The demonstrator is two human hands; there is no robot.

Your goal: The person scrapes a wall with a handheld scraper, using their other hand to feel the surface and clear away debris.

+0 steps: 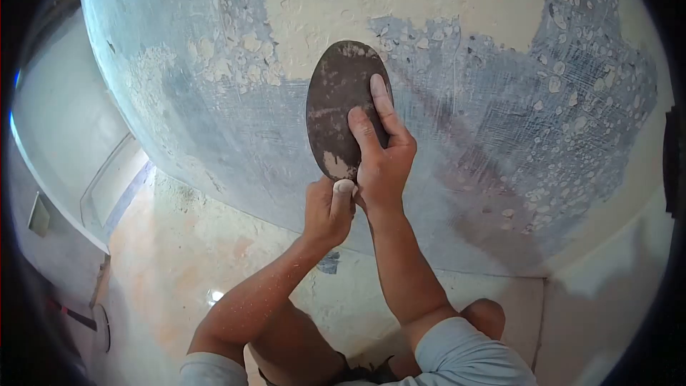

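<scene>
A dark oval pad (332, 111) with pale smudges is held up in front of the mottled blue-grey and cream wall (264, 143). Wrapped round its right side is my right hand (386, 164), with the thumb and a finger lying on the face towards me. My left hand (330, 211) is closed at the pad's lower end, its thumb up, touching or nearly touching my right hand. What the left fingers grip behind the pad is hidden. Whether the pad touches the wall cannot be told.
Pale floor (236, 243) meets the wall's lower edge. At the left is a light doorway or panel (71, 107), with a dark-handled tool (102, 329) near the lower left. My bent knees show below my arms. A small blue-grey patch (329, 262) marks the floor.
</scene>
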